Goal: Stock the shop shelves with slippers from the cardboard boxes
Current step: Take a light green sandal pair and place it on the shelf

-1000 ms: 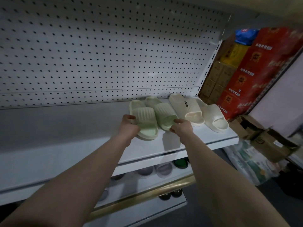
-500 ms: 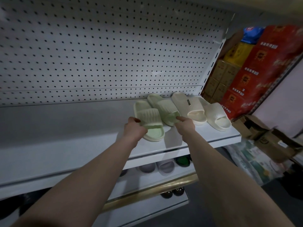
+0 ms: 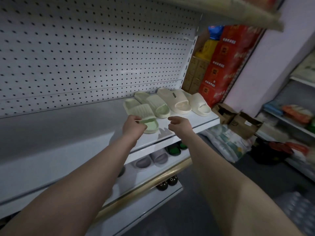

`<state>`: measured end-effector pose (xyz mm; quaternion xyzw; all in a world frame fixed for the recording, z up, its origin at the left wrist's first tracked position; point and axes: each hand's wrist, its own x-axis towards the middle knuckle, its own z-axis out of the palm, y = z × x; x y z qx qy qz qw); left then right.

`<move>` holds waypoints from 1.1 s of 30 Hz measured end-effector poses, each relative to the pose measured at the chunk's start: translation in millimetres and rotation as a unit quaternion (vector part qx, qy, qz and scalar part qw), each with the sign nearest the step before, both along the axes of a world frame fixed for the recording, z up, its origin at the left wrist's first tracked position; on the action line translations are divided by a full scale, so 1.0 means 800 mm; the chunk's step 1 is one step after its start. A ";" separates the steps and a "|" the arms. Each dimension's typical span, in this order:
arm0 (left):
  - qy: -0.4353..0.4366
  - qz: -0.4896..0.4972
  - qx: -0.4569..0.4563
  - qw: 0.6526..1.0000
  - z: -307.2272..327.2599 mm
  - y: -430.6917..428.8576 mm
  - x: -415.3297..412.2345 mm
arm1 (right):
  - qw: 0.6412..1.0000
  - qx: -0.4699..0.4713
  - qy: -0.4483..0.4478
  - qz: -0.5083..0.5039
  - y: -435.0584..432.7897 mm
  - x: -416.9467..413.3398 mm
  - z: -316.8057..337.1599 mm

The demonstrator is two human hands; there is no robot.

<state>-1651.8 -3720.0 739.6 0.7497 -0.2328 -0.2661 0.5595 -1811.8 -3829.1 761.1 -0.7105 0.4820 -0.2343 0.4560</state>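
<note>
My left hand [image 3: 134,126] pinches the green slipper [image 3: 144,111] at its near end. My right hand [image 3: 179,125], just beside it, is loosely curled and holds nothing.

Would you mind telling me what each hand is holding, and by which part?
The left hand pinches the nearer green slipper at its strap's front edge; the right hand holds nothing.

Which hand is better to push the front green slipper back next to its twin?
Left. The left hand pinches the front green slipper at its near end; the right hand hovers beside it, holding nothing.
</note>
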 end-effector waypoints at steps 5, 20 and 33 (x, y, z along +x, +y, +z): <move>0.005 -0.079 -0.036 0.996 0.012 0.038 -0.014 | 0.999 0.002 -0.018 -0.045 0.079 -0.025 0.002; 0.021 -0.331 -0.045 0.942 -0.014 0.281 -0.092 | 0.975 0.030 -0.043 -0.217 0.412 -0.115 -0.053; 0.033 -0.531 0.049 0.845 -0.132 0.455 -0.257 | 0.922 0.141 -0.021 -0.361 0.679 -0.282 -0.176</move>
